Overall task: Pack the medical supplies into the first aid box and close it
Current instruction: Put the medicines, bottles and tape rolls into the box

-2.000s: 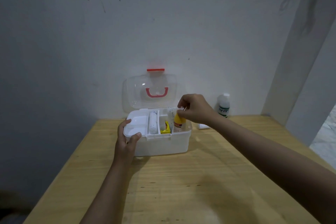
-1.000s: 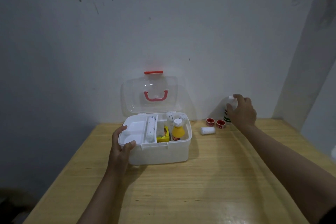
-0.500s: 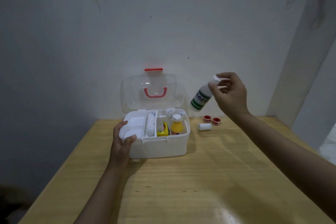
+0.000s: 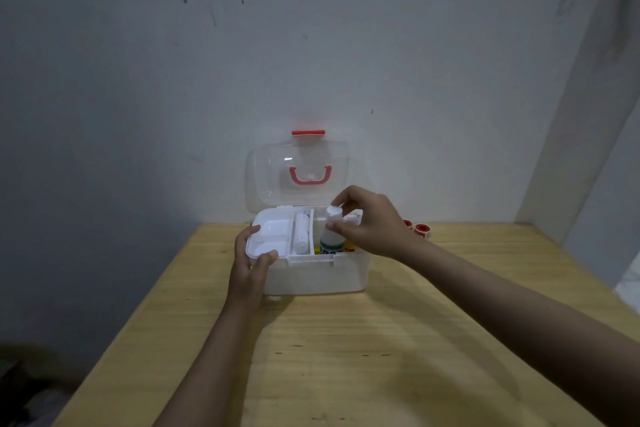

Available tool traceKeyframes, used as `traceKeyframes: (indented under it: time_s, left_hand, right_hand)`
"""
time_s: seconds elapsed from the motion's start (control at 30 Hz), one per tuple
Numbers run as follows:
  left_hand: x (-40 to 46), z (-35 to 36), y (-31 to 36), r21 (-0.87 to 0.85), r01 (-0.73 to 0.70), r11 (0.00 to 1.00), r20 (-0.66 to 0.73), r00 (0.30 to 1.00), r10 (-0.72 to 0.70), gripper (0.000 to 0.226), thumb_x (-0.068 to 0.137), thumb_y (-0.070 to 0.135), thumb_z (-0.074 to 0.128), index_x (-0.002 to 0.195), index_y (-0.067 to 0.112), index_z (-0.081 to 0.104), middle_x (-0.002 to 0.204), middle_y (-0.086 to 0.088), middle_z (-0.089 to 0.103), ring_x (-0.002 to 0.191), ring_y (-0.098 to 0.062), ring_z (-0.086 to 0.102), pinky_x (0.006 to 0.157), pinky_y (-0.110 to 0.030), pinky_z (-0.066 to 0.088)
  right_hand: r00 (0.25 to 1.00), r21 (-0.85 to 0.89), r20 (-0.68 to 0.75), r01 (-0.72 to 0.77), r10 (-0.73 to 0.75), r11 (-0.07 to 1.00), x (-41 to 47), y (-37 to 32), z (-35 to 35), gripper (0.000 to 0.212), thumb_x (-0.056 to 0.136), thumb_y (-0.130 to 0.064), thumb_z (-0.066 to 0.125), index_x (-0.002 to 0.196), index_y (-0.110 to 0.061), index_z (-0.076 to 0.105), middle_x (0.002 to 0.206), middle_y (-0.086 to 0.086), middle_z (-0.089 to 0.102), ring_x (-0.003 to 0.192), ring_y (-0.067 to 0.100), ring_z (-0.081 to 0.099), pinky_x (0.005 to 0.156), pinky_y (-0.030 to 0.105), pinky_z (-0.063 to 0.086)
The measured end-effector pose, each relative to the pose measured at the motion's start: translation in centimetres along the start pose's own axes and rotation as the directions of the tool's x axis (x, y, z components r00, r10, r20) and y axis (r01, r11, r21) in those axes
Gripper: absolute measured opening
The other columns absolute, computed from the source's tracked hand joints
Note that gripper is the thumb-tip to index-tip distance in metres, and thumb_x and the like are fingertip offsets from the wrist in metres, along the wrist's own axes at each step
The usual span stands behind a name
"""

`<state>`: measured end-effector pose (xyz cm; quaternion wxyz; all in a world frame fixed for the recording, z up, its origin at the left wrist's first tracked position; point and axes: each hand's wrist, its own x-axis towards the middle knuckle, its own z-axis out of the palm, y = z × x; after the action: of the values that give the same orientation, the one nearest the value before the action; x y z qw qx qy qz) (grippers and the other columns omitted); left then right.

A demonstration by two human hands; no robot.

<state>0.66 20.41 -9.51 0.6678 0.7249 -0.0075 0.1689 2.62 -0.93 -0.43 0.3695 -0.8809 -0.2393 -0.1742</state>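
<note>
The white first aid box (image 4: 318, 276) stands on the wooden table with its clear lid (image 4: 298, 173) upright against the wall. My left hand (image 4: 251, 267) grips the box's front left corner. My right hand (image 4: 372, 222) holds a white bottle with a green label (image 4: 331, 236) by its cap, upright, its lower half inside the box's right compartment. A white roll (image 4: 301, 230) lies in the tray's middle slot. A bit of yellow shows behind the bottle. Two red-rimmed tape rolls (image 4: 421, 229) lie on the table right of the box, partly hidden by my wrist.
The grey wall runs right behind the box. The table (image 4: 363, 357) stretches toward me, with its left edge dropping off to a dark floor. A wall corner stands at the back right.
My right hand took the white bottle from the back right of the table, carried it left and lowered it into the box. My left hand stayed on the box corner.
</note>
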Motion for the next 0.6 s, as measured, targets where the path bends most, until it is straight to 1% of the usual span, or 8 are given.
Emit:
traceKeyframes:
  time_s: [0.07, 0.17, 0.27, 0.37, 0.43, 0.53, 0.57, 0.6]
  left_hand:
    - [0.0, 0.0, 0.0, 0.007, 0.003, 1.0, -0.004, 1.0, -0.003, 0.07, 0.062, 0.046, 0.056, 0.128, 0.033, 0.038, 0.133, -0.003, 0.043, 0.107, -0.026, 0.051, 0.063, -0.023, 0.045]
    - [0.1, 0.0, -0.1, 0.006, -0.006, 1.0, -0.005, 1.0, 0.006, 0.076, 0.056, 0.052, 0.054, 0.128, 0.034, 0.038, 0.131, -0.001, 0.042, 0.106, -0.023, 0.051, 0.063, -0.022, 0.044]
    - [0.1, 0.1, -0.2, 0.013, -0.019, 1.0, -0.014, 1.0, 0.02, 0.069, 0.066, 0.04, 0.053, 0.132, 0.03, 0.036, 0.131, 0.0, 0.04, 0.099, -0.014, 0.05, 0.062, -0.02, 0.043]
    - [0.2, 0.1, -0.3, 0.021, -0.019, 1.0, -0.018, 1.0, 0.02, 0.066, 0.068, 0.037, 0.052, 0.131, 0.031, 0.036, 0.131, 0.001, 0.039, 0.096, -0.01, 0.048, 0.063, -0.02, 0.043]
    - [0.2, 0.1, -0.2, 0.034, -0.025, 0.999, -0.015, 1.0, 0.025, 0.07, 0.063, 0.045, 0.054, 0.13, 0.033, 0.036, 0.129, 0.003, 0.039, 0.096, -0.007, 0.048, 0.062, -0.018, 0.043]
    - [0.2, 0.1, -0.2, 0.035, -0.033, 0.999, -0.008, 0.999, 0.033, 0.082, 0.053, 0.057, 0.05, 0.13, 0.032, 0.036, 0.128, 0.005, 0.039, 0.097, -0.005, 0.048, 0.062, -0.016, 0.044]
    - [0.2, 0.1, -0.1, 0.035, -0.038, 0.999, -0.009, 0.999, 0.038, 0.084, 0.052, 0.057, 0.05, 0.131, 0.031, 0.036, 0.128, 0.005, 0.039, 0.097, -0.006, 0.048, 0.062, -0.016, 0.043]
    - [0.2, 0.1, -0.2, 0.034, -0.039, 0.999, -0.013, 0.999, 0.039, 0.085, 0.052, 0.058, 0.05, 0.132, 0.03, 0.036, 0.128, 0.005, 0.039, 0.098, -0.007, 0.048, 0.063, -0.017, 0.043]
  right_hand:
    - [1.0, -0.055, 0.024, 0.01, -0.009, 0.998, -0.1, 0.3, 0.7, 0.03, 0.074, -0.029, 0.076, 0.097, -0.015, 0.061, 0.09, -0.007, 0.063, 0.087, 0.013, 0.058, 0.079, 0.031, 0.048]
    - [0.999, -0.123, 0.042, 0.01, -0.005, 0.992, -0.4, 1.0, 1.8, 0.031, 0.072, -0.037, 0.075, 0.096, -0.021, 0.063, 0.085, -0.017, 0.06, 0.09, 0.012, 0.054, 0.08, 0.034, 0.044]
    - [1.0, -0.127, 0.01, 0.009, -0.008, 0.992, -0.9, 1.8, 2.1, 0.028, 0.074, -0.039, 0.073, 0.096, -0.022, 0.067, 0.091, -0.013, 0.067, 0.093, 0.011, 0.049, 0.079, 0.033, 0.041]
    - [0.981, -0.057, -0.173, 0.08, -0.089, 0.995, -1.7, 2.7, 1.0, 0.027, 0.076, -0.043, 0.068, 0.089, -0.02, 0.069, 0.089, -0.01, 0.067, 0.088, 0.01, 0.052, 0.076, 0.026, 0.042]
    - [0.945, -0.047, -0.31, 0.094, -0.104, 0.994, -2.0, 4.0, 0.1, 0.021, 0.079, -0.039, 0.066, 0.085, -0.019, 0.068, 0.084, -0.01, 0.065, 0.082, 0.007, 0.053, 0.072, 0.018, 0.04]
    - [0.899, -0.003, -0.435, -0.049, 0.043, 0.999, -2.1, 7.6, -1.0, 0.003, 0.082, -0.019, 0.067, 0.084, -0.016, 0.068, 0.082, -0.005, 0.066, 0.079, 0.012, 0.06, 0.068, 0.011, 0.041]
    - [0.887, 0.004, -0.448, -0.123, 0.111, 0.992, -1.9, 9.3, -1.3, 0.003, 0.083, -0.014, 0.066, 0.085, -0.014, 0.068, 0.084, -0.002, 0.068, 0.079, 0.016, 0.062, 0.066, 0.011, 0.042]
    - [0.88, -0.011, -0.441, -0.204, 0.178, 0.979, -1.8, 11.1, -1.6, 0.006, 0.083, -0.013, 0.065, 0.088, -0.012, 0.068, 0.087, 0.002, 0.069, 0.078, 0.018, 0.062, 0.067, 0.015, 0.044]
